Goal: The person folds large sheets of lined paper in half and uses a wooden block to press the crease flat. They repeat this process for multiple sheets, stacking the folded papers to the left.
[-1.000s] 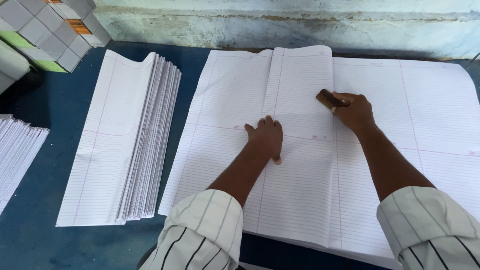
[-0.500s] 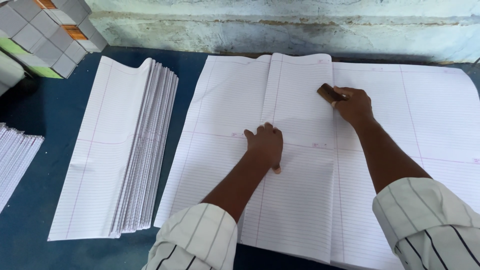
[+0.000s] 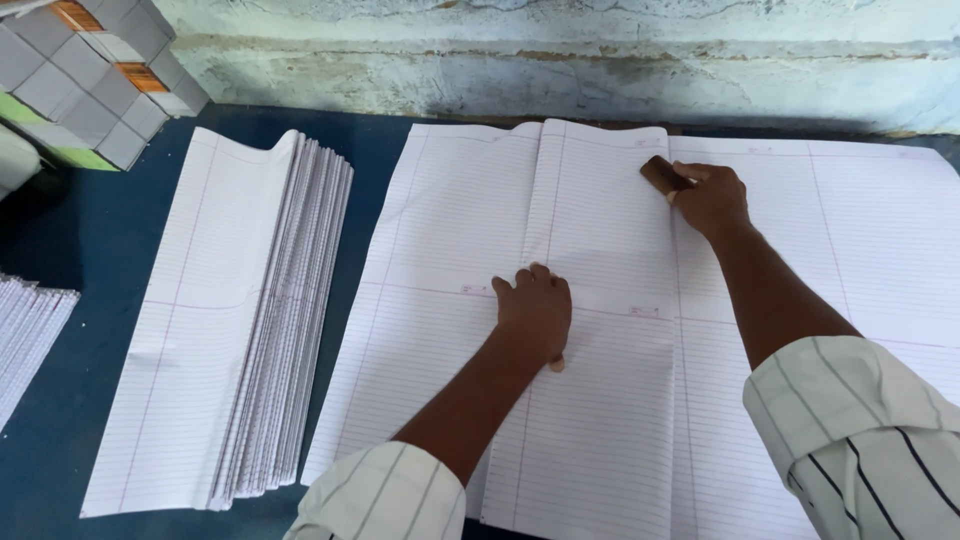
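Observation:
A large white ruled paper sheet [image 3: 440, 260] lies spread on the blue table, with a folded strip [image 3: 600, 300] running down its middle. My left hand [image 3: 533, 312] presses flat on that folded strip near its centre, fingers together. My right hand [image 3: 708, 197] is closed around a small brown wooden block [image 3: 661, 174], which rests on the strip's right edge near the far end of the sheet.
A stack of folded ruled sheets [image 3: 240, 320] lies to the left on the blue table [image 3: 75, 240]. More folded paper [image 3: 30, 330] shows at the left edge. Grey, green and orange blocks [image 3: 80, 80] sit far left. A rough wall [image 3: 560, 60] runs behind.
My right hand has slid the wooden block a little farther up the fold toward the wall. My left hand has stayed pressing in the same place.

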